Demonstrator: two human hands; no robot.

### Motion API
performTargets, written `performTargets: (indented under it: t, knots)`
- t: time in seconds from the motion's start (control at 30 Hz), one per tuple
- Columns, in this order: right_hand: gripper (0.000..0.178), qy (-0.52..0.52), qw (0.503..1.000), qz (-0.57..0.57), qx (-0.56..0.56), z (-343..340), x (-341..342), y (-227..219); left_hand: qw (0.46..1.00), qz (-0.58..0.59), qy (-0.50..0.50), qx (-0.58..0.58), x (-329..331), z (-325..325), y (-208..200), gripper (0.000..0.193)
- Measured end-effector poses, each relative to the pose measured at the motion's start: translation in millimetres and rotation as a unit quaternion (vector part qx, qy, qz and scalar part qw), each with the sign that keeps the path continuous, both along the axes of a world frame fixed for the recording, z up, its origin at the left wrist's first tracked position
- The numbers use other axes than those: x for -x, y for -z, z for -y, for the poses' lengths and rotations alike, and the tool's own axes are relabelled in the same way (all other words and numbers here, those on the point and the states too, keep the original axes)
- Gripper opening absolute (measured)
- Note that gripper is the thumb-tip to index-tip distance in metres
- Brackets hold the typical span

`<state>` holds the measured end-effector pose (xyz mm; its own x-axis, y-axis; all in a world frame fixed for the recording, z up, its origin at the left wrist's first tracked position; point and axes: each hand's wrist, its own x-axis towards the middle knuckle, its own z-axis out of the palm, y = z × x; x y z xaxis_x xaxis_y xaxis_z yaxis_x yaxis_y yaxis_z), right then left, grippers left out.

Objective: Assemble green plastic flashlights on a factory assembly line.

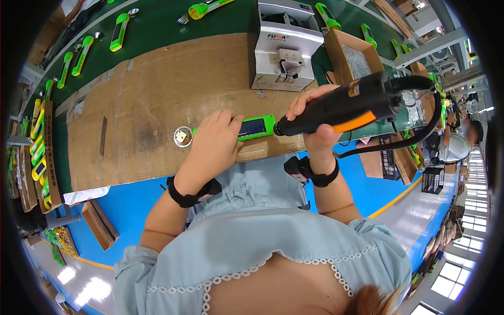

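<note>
My left hand (214, 143) is closed over a green flashlight (269, 124) with a dark solar panel, pressing it down on the cardboard sheet. At the flashlight's left end sits a clear round reflector cup (183, 137) with a small pale piece inside. In my right hand (321, 143) is a black electric screwdriver (341, 104) with an orange strip, lying nearly level. Its nose meets the flashlight's right end; the bit itself cannot be made out.
Beyond the cardboard sheet (173, 79) stands a grey metal screw feeder (286, 50), with a carton of screws (357, 62) to its right. Several flashlights lie along the green bench at the back. The screwdriver's black cable (434, 118) loops at right. A flashlight-filled carton (49, 152) stands left.
</note>
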<state>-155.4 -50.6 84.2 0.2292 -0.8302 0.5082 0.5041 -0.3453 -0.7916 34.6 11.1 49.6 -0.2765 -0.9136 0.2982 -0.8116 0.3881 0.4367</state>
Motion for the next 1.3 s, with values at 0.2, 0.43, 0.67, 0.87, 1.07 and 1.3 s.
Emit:
performTargets:
  t: [0.2, 0.43, 0.67, 0.87, 1.07, 1.3]
  knots:
    - [0.058, -0.002, 0.999, -0.016, 0.028, 4, 3, -4, 1.000, 0.016, -0.005, -0.004, 0, -1, 0, 0.048]
    - [0.063, 0.026, 0.998, -0.003, 0.057, 16, -9, -37, 0.999, 0.034, -0.007, -0.013, 3, -1, 3, 0.050]
    - [0.045, 0.184, 0.957, 0.040, 0.221, 71, -10, -77, 1.000, 0.014, 0.002, -0.009, -1, -1, 3, 0.053]
    - [0.022, 0.219, 0.959, -0.051, 0.173, 95, -24, -66, 0.998, -0.006, -0.058, 0.019, -6, -15, -13, 0.050]
    - [0.030, 0.212, 0.966, -0.071, 0.134, 82, -24, -73, 0.994, 0.014, -0.105, -0.017, -29, -27, -1, 0.045]
    - [0.057, -0.009, 0.999, 0.046, 0.021, 38, -45, -59, 0.992, -0.077, -0.099, -0.007, -15, -19, 18, 0.045]
